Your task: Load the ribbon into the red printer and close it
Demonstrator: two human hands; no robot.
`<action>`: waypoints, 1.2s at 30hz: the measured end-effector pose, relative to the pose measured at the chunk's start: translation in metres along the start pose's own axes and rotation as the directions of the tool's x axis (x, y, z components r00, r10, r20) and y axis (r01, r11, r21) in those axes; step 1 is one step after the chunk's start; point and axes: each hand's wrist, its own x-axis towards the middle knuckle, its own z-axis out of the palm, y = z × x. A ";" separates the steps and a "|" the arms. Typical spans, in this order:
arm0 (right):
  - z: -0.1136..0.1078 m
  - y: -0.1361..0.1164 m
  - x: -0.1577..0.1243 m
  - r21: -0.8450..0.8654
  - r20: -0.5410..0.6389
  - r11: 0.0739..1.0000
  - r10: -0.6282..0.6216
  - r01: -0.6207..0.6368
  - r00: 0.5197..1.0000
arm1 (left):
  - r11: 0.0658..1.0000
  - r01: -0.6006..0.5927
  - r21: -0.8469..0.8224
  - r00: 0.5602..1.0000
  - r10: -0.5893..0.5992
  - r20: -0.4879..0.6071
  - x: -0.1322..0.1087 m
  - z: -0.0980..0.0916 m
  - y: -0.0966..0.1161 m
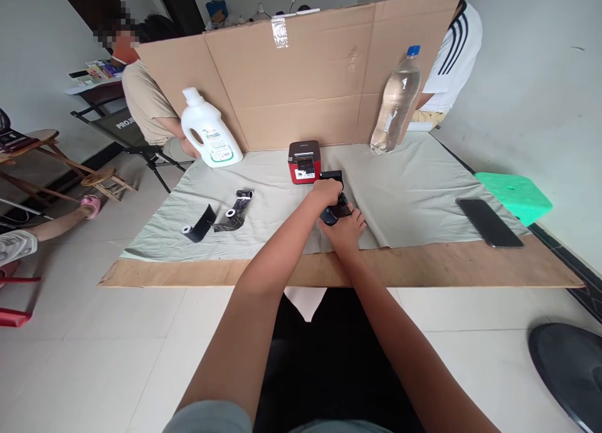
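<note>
— On the bench (423, 264), just in front of the red printer (304, 161), both hands are working on a small black part (335, 207). The left hand (326, 192) is gripping it from above, fingers curled tight around it; the right hand (345, 227) is cupping it from below, fingers wrapped under it.

— So which step is this?

— Judging by the grip, they're fitting or adjusting that part, and it's lying on the cloth (414, 188), close to the printer. Any next move is calling for a steady hold and small twists.

— Anything crowding them?

— Two ribbon rolls (226, 217) are lying loose to the left, a white jug (209, 131) and a clear bottle (396, 104) are standing against the cardboard screen (305, 76), and a phone (489, 222) is resting well off to the right. Only the printer is sitting close.
</note>
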 end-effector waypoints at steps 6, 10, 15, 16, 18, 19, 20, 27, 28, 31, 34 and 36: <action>-0.002 -0.004 -0.001 -0.008 0.001 1.000 0.017 -0.017 1.000 | 0.967 -0.141 -0.210 0.953 0.075 -0.292 -0.021 -0.018 -0.035; -0.004 -0.004 0.001 -0.039 0.036 0.999 0.024 -0.023 0.999 | 0.836 -0.159 -0.526 0.866 -0.137 -0.481 -0.044 -0.018 -0.100; -0.004 -0.004 0.002 -0.041 0.055 0.999 0.031 -0.029 0.998 | 0.630 0.343 -0.697 0.606 -0.715 -0.348 -0.100 -0.003 -0.205; -0.003 -0.004 0.002 -0.041 0.055 0.999 0.030 -0.028 0.998 | 0.586 0.461 -0.667 0.540 -0.781 -0.313 -0.113 0.001 -0.222; -0.001 -0.003 0.002 -0.042 0.050 0.999 0.028 -0.026 0.998 | 0.512 0.639 -0.574 0.435 -0.856 -0.279 -0.135 0.007 -0.247; 0.000 -0.003 0.002 -0.042 0.046 0.999 0.027 -0.025 0.999 | 0.485 0.703 -0.520 0.409 -0.874 -0.263 -0.143 0.010 -0.256; 0.001 -0.003 0.002 -0.041 0.044 0.999 0.026 -0.024 0.999 | 0.463 0.751 -0.471 0.394 -0.886 -0.243 -0.151 0.013 -0.261; 0.000 -0.002 0.004 -0.030 0.059 0.999 0.030 -0.028 0.998 | 0.559 0.823 -0.099 0.506 -0.803 -0.315 -0.173 0.032 -0.261; 0.000 -0.003 0.004 -0.028 0.063 0.999 0.032 -0.030 0.997 | 0.576 0.815 -0.062 0.533 -0.788 -0.307 -0.174 0.034 -0.261; -0.003 -0.007 0.003 -0.016 0.084 0.999 0.047 -0.045 0.995 | 0.603 0.797 -0.033 0.569 -0.769 -0.290 -0.175 0.034 -0.261; -0.012 -0.007 0.002 0.039 0.102 0.997 0.062 -0.066 0.993 | 0.585 0.801 -0.127 0.510 -0.778 -0.367 -0.177 0.031 -0.258; -0.024 -0.001 0.001 0.125 0.032 0.991 0.050 -0.053 0.998 | 0.629 0.744 -0.225 0.463 -0.729 -0.504 -0.184 0.034 -0.248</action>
